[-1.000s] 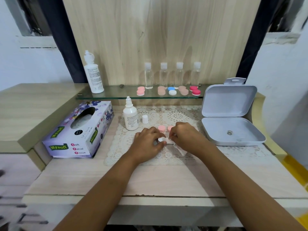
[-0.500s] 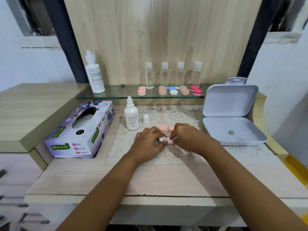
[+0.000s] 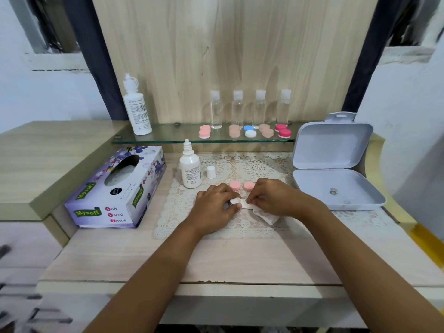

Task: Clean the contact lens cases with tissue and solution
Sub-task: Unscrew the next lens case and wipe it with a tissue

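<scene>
On the lace mat [image 3: 182, 212], my left hand [image 3: 213, 203] grips one end of a white lens case base [image 3: 236, 202]. My right hand [image 3: 274, 198] pinches a crumpled white tissue [image 3: 265, 215] against the case's other end; that end is hidden under tissue and fingers. Two loose pink caps [image 3: 241, 185] lie just behind my hands. The small solution bottle [image 3: 190, 168] stands uncapped to the left, its white cap [image 3: 210, 172] beside it.
A tissue box [image 3: 115, 188] lies at the left. An open grey plastic box [image 3: 334, 169] sits at the right. The glass shelf [image 3: 168, 138] behind holds a tall white bottle [image 3: 137, 106], several clear bottles [image 3: 249, 109] and several lens cases [image 3: 249, 131].
Both hands stay on the case. My right hand has shifted slightly, and more of the tissue now shows below it.
</scene>
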Action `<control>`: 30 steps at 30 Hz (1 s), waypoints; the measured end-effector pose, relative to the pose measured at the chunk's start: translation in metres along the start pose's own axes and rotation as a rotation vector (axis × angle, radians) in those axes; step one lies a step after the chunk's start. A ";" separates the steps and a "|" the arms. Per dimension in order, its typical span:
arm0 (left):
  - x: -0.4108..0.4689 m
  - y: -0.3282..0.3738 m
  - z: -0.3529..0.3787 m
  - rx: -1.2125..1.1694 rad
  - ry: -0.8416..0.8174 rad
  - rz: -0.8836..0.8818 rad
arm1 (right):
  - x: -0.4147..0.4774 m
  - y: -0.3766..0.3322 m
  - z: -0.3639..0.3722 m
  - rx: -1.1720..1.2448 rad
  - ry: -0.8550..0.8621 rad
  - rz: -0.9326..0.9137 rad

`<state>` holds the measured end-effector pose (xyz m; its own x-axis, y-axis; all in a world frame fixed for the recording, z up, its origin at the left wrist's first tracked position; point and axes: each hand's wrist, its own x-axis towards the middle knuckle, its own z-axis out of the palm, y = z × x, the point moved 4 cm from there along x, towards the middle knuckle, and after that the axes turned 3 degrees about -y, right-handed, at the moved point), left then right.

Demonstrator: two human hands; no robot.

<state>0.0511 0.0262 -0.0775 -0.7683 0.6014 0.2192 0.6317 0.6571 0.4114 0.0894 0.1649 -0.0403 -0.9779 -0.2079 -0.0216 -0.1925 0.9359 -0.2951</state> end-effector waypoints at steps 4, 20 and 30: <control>0.000 0.000 0.000 0.006 -0.008 0.005 | 0.005 -0.005 -0.001 -0.051 0.023 -0.021; 0.000 0.001 0.000 0.013 0.029 -0.004 | -0.001 -0.002 0.004 -0.114 0.182 0.037; 0.000 0.001 0.001 0.016 0.028 -0.005 | -0.004 -0.004 0.001 -0.069 0.030 -0.008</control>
<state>0.0519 0.0278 -0.0777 -0.7740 0.5850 0.2422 0.6291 0.6675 0.3984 0.0941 0.1619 -0.0404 -0.9781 -0.2079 0.0092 -0.2045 0.9518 -0.2285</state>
